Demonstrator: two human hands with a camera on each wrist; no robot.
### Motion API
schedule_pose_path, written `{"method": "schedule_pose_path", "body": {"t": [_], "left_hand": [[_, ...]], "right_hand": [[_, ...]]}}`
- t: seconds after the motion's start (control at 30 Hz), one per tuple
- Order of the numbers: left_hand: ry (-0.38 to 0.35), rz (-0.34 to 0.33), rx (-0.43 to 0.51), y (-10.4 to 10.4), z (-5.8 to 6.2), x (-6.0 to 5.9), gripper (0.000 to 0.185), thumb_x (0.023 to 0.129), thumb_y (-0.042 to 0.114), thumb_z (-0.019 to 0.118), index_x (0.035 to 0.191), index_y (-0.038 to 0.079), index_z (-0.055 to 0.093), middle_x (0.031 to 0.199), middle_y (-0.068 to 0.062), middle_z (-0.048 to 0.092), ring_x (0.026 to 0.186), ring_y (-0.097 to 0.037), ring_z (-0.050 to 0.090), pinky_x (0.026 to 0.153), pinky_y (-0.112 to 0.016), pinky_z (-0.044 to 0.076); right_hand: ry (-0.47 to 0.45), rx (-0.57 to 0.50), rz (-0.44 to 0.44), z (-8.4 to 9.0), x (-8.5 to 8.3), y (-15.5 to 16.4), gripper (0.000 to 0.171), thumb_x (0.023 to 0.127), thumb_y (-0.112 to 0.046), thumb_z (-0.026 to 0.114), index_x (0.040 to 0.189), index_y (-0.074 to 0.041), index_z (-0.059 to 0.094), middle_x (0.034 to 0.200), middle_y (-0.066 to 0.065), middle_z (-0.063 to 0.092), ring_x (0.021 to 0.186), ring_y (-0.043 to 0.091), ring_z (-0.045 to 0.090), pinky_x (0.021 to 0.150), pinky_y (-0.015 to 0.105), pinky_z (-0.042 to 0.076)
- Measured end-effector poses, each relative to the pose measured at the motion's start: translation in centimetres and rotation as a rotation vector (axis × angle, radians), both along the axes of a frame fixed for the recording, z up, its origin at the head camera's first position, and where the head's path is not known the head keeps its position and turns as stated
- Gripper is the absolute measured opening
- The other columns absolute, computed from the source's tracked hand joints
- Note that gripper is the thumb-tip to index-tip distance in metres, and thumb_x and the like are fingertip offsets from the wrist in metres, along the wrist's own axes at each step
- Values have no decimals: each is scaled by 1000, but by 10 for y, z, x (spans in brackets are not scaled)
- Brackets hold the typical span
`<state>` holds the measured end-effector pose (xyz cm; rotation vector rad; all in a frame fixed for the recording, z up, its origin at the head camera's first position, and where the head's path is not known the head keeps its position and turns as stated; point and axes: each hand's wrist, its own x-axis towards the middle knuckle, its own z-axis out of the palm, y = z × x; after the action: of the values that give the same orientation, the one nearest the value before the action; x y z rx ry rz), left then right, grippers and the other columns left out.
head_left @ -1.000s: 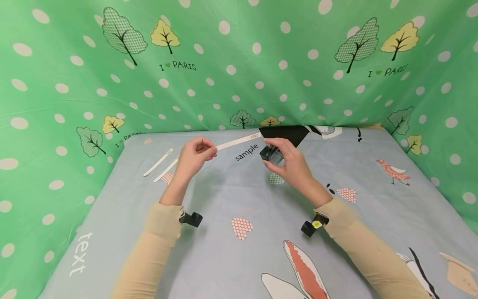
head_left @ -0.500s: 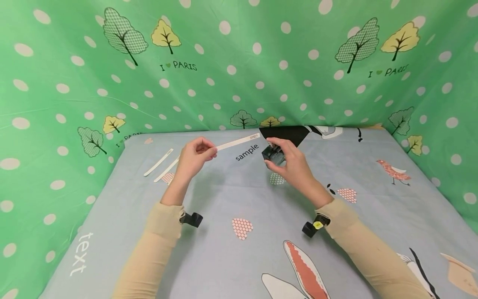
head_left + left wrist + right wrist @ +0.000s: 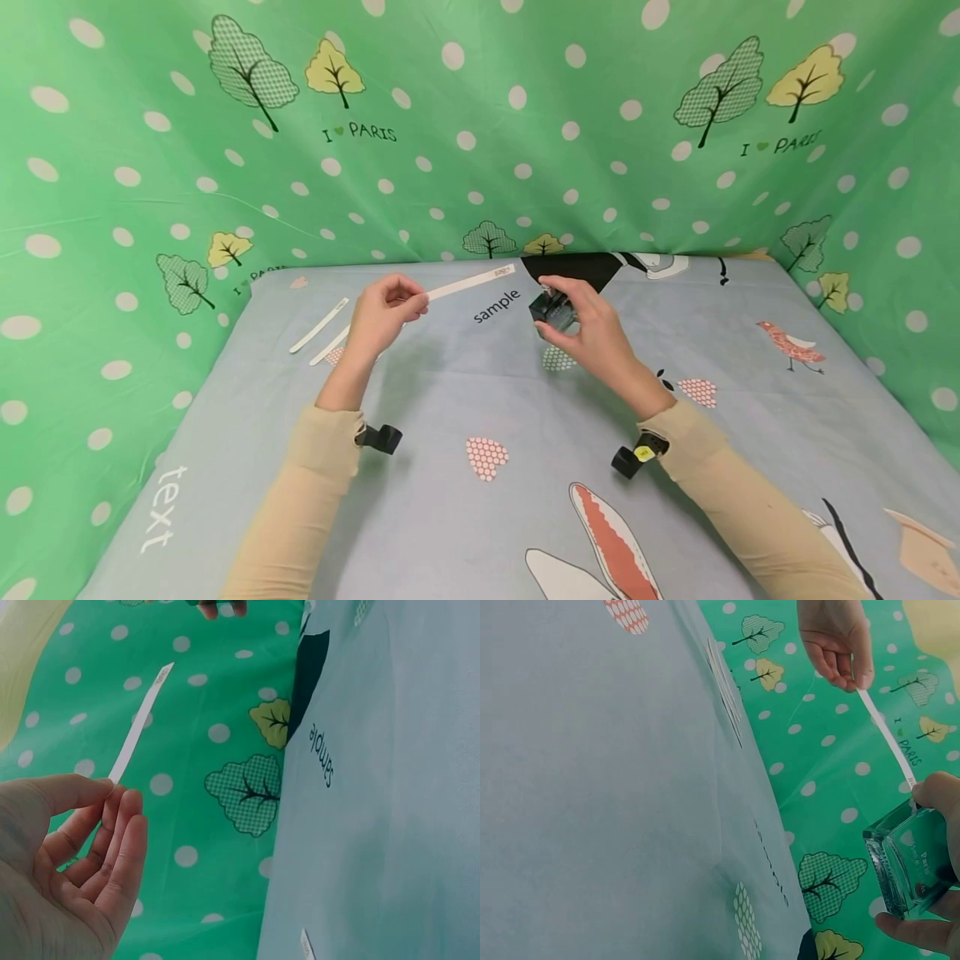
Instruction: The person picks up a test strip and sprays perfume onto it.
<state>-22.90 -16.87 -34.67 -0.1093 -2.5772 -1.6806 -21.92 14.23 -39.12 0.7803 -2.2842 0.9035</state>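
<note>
Green dotted cloth is hanging behind the blue printed sheet. At 11 o'clock the left hand is pinching a white paper strip — at 1 o'clock the right hand is gripping a small glass bottle, both above the sheet.

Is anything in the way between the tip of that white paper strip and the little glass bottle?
Nothing visible: only open air above the blue cloth separates the paper strip pinched by the left hand from the glass bottle gripped by the right hand.
</note>
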Motion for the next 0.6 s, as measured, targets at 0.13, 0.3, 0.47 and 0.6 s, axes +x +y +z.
{"method": "schedule_pose_path", "body": {"t": [0.13, 0.3, 0.47, 0.6], "left_hand": [[2, 5, 4, -2, 0, 0, 20, 95, 14, 67, 104, -3, 64, 95, -15, 70, 77, -6, 68, 73, -16, 58], [-2, 8, 4, -6, 1, 0, 23, 95, 16, 68, 105, -4, 64, 95, -14, 70, 75, -1, 66, 74, -15, 58], [-8, 25, -5, -8, 5, 1, 24, 95, 18, 68, 106, -3, 64, 96, -13, 69, 78, -3, 67, 74, -16, 58], [-10, 38, -13, -11, 8, 2, 25, 95, 20, 68, 107, -2, 64, 96, -10, 69, 78, -2, 67, 75, -16, 59]], "right_hand": [[3, -1, 2, -1, 0, 1, 64, 83, -15, 81, 139, -15, 52, 122, 12, 61, 113, 27, 60, 89, 46, 57], [3, -2, 1, -2, 0, 3, 64, 83, -15, 81, 139, -16, 52, 123, 11, 61, 113, 27, 60, 89, 46, 57], [11, -5, 7, -2, 1, 4, 64, 83, -15, 81, 139, -15, 51, 123, 12, 61, 114, 27, 60, 90, 46, 56], [10, -3, 6, -2, 2, 4, 64, 83, -15, 81, 139, -16, 51, 124, 11, 61, 114, 27, 60, 91, 46, 56]]}}
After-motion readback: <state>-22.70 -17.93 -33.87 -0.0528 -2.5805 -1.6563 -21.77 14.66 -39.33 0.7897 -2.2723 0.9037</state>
